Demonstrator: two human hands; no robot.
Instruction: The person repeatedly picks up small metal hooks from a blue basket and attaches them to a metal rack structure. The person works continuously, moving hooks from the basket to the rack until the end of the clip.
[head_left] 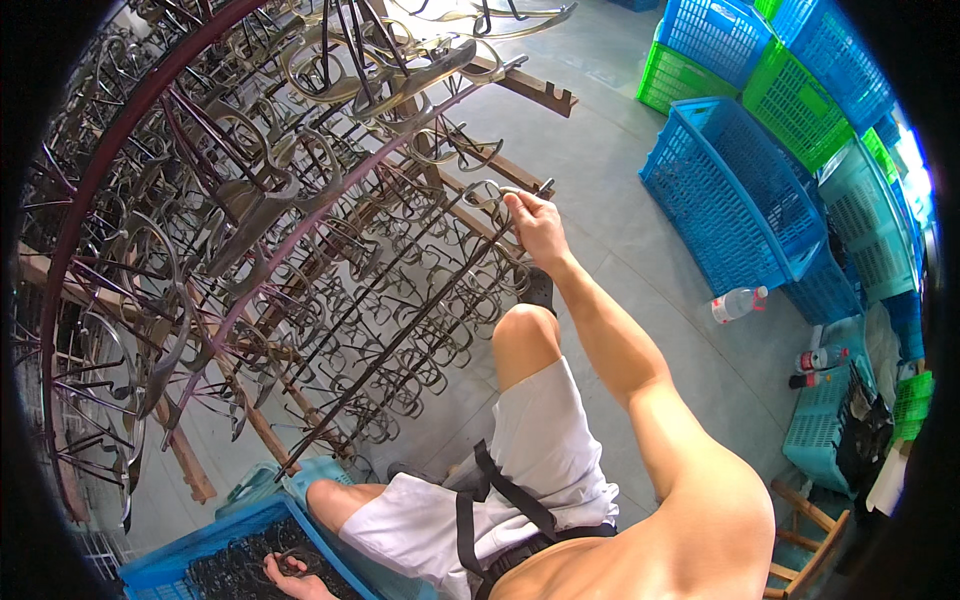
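Observation:
My right hand (537, 224) reaches out and is closed at the far end of a long dark rod (400, 338). Its fingers pinch a shiny looped metal piece (484, 194) there; part of the grip is hidden. Many similar looped pieces hang in rows from this rod and its neighbours. My left hand (292, 578) is low at the left, in a blue crate (160, 572) filled with black curved pieces (235, 570). Its fingers curl around a dark curved piece (297, 553), whose shape is mostly covered.
A round rack (68, 240) hung with larger curved metal parts crowds the left. Wooden bars (535, 92) with notches stick out past it. Blue crates (715, 215) and green crates (795, 105) stack at the right, near a plastic bottle (738, 304). A wooden stool (825, 550) stands at lower right.

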